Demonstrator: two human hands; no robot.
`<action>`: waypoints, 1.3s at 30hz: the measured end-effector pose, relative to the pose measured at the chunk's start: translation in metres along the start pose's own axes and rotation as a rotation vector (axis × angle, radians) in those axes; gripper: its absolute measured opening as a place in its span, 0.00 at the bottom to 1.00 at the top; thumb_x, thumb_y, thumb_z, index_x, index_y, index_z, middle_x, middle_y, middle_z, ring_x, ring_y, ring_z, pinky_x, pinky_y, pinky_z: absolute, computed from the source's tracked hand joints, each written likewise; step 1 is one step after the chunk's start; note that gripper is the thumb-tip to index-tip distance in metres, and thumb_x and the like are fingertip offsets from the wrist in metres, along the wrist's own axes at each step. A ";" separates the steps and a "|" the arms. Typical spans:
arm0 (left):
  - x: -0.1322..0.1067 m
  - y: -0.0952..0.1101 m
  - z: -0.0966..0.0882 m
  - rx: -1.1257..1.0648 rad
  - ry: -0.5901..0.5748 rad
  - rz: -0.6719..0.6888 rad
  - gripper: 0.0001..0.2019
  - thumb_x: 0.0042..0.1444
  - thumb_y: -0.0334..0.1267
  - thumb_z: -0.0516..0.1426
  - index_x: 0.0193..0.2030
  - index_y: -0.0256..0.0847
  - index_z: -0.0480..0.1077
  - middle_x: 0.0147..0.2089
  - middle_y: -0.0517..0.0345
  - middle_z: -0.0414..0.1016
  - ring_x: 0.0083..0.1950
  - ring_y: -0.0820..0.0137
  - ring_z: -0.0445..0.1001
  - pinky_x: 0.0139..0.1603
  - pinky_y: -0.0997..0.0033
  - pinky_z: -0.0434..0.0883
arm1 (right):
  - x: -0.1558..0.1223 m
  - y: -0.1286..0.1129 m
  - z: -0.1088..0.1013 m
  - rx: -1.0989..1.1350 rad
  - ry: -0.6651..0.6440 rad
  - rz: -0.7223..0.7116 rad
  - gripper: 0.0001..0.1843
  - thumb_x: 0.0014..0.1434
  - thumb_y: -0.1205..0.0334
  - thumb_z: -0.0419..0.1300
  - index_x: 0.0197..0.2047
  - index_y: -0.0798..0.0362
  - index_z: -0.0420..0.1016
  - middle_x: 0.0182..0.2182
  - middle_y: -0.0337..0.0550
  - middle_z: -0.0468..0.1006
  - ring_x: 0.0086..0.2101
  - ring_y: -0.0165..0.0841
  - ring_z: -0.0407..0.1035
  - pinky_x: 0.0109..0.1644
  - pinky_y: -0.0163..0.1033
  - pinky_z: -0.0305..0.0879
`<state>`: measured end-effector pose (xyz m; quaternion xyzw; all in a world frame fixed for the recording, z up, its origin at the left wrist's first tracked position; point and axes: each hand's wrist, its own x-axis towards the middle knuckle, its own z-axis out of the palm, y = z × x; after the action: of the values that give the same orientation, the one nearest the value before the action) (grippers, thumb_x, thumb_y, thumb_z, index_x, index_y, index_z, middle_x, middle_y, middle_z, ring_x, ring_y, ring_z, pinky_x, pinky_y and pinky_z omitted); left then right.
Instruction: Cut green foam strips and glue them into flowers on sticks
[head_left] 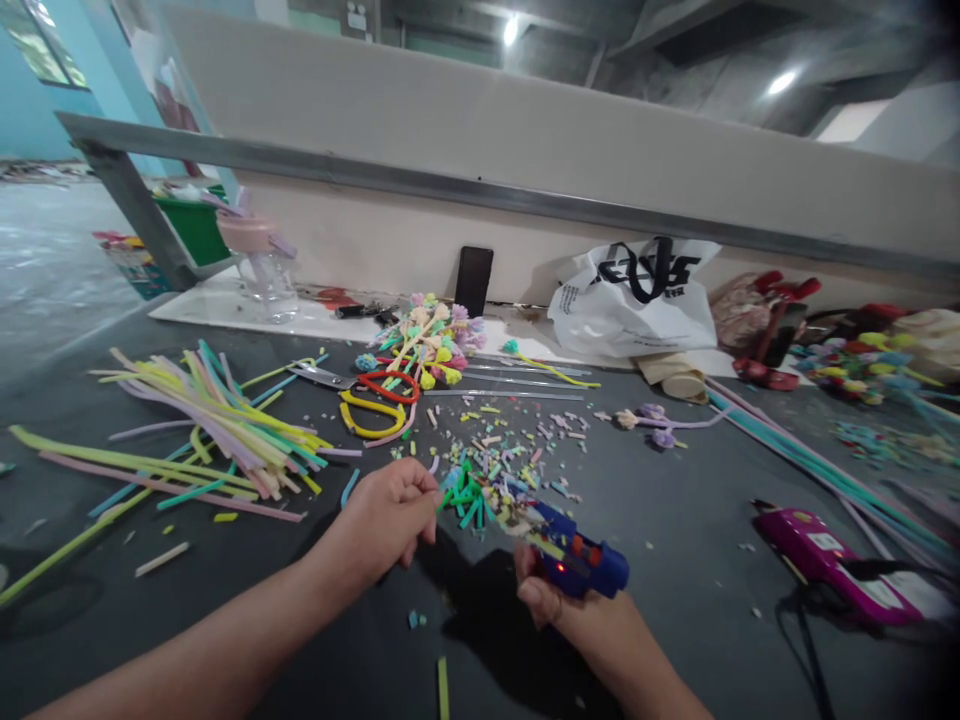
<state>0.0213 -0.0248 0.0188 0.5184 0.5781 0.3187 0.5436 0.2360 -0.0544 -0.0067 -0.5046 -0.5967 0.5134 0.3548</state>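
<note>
My right hand is wrapped round a dark blue glue gun with a small red light glowing on it. Its nozzle end points away, over scattered short foam-like bits. To the left, my left hand is closed in a pinch. Small light-blue and green pieces show right at its fingertips; what exactly the fingers grip is too small to make out. Farther off lies a bunch of small pastel flowers. Scissors with red and yellow handles rest just in front of it.
Loose pastel strips lie piled at left. Clear sticks lie beyond the bits. A phone, a plastic cup and a white bag stand at the back. A magenta glue gun with a cord lies right.
</note>
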 end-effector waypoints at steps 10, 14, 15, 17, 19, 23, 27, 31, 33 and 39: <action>-0.002 0.003 0.001 0.018 0.005 -0.012 0.04 0.49 0.38 0.51 0.28 0.40 0.61 0.16 0.68 0.66 0.12 0.81 0.57 0.14 0.80 0.53 | 0.001 -0.016 0.009 -0.220 0.042 0.119 0.17 0.36 0.47 0.63 0.19 0.51 0.67 0.17 0.40 0.67 0.20 0.32 0.62 0.21 0.37 0.62; -0.002 0.003 0.001 0.017 0.011 -0.011 0.04 0.49 0.37 0.50 0.28 0.40 0.61 0.16 0.69 0.65 0.12 0.81 0.57 0.14 0.81 0.53 | -0.001 -0.014 0.010 -0.325 0.048 0.118 0.16 0.40 0.48 0.61 0.20 0.52 0.66 0.17 0.38 0.67 0.21 0.31 0.62 0.23 0.35 0.63; -0.002 0.003 0.001 0.015 0.011 -0.012 0.04 0.49 0.38 0.50 0.28 0.40 0.60 0.16 0.69 0.65 0.12 0.81 0.57 0.14 0.81 0.53 | -0.001 -0.013 0.010 -0.334 0.044 0.121 0.16 0.40 0.48 0.60 0.20 0.53 0.65 0.17 0.38 0.66 0.20 0.30 0.62 0.23 0.35 0.63; -0.002 0.003 0.001 0.012 0.009 -0.014 0.04 0.49 0.38 0.50 0.28 0.40 0.60 0.16 0.69 0.65 0.12 0.81 0.57 0.14 0.81 0.53 | -0.002 -0.011 0.011 -0.335 0.044 0.117 0.17 0.40 0.47 0.60 0.21 0.53 0.65 0.16 0.37 0.65 0.19 0.29 0.61 0.22 0.34 0.62; -0.002 0.002 0.001 0.012 0.006 -0.012 0.04 0.49 0.38 0.50 0.28 0.40 0.60 0.16 0.69 0.65 0.12 0.81 0.57 0.14 0.81 0.54 | -0.003 -0.009 0.012 -0.334 0.051 0.107 0.18 0.41 0.46 0.59 0.21 0.52 0.64 0.14 0.36 0.65 0.17 0.29 0.61 0.21 0.34 0.61; -0.003 0.003 0.000 0.026 0.007 -0.016 0.03 0.48 0.36 0.50 0.29 0.40 0.61 0.17 0.68 0.66 0.12 0.81 0.57 0.14 0.81 0.54 | -0.005 -0.010 0.012 -0.346 0.073 0.112 0.17 0.43 0.45 0.59 0.21 0.51 0.64 0.13 0.35 0.65 0.18 0.30 0.63 0.22 0.34 0.62; -0.004 0.003 0.000 0.045 0.014 -0.026 0.02 0.47 0.33 0.49 0.28 0.40 0.61 0.16 0.68 0.66 0.12 0.81 0.57 0.14 0.81 0.53 | -0.005 -0.012 0.013 -0.278 0.097 0.152 0.18 0.41 0.45 0.60 0.21 0.51 0.63 0.12 0.34 0.64 0.17 0.30 0.63 0.22 0.34 0.62; -0.003 0.003 0.000 0.050 0.006 -0.019 0.02 0.47 0.34 0.49 0.28 0.40 0.61 0.17 0.68 0.66 0.12 0.81 0.57 0.14 0.81 0.53 | -0.005 -0.014 0.014 -0.217 0.134 0.172 0.18 0.40 0.45 0.61 0.22 0.51 0.63 0.11 0.34 0.64 0.16 0.30 0.63 0.21 0.34 0.63; -0.003 0.003 0.000 0.055 0.006 -0.019 0.02 0.47 0.34 0.49 0.28 0.40 0.61 0.17 0.68 0.66 0.12 0.81 0.57 0.14 0.81 0.53 | -0.005 -0.016 0.014 -0.207 0.144 0.177 0.18 0.40 0.45 0.61 0.22 0.51 0.64 0.11 0.34 0.64 0.16 0.30 0.63 0.21 0.33 0.63; -0.003 0.006 0.000 0.051 0.008 -0.030 0.03 0.48 0.35 0.50 0.28 0.40 0.61 0.17 0.68 0.65 0.12 0.81 0.57 0.14 0.81 0.52 | -0.005 -0.014 0.015 -0.199 0.138 0.174 0.17 0.41 0.47 0.61 0.23 0.51 0.64 0.11 0.32 0.62 0.15 0.29 0.61 0.20 0.33 0.62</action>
<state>0.0221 -0.0262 0.0251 0.5221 0.5959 0.2979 0.5325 0.2198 -0.0623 0.0045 -0.6212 -0.5729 0.4444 0.2975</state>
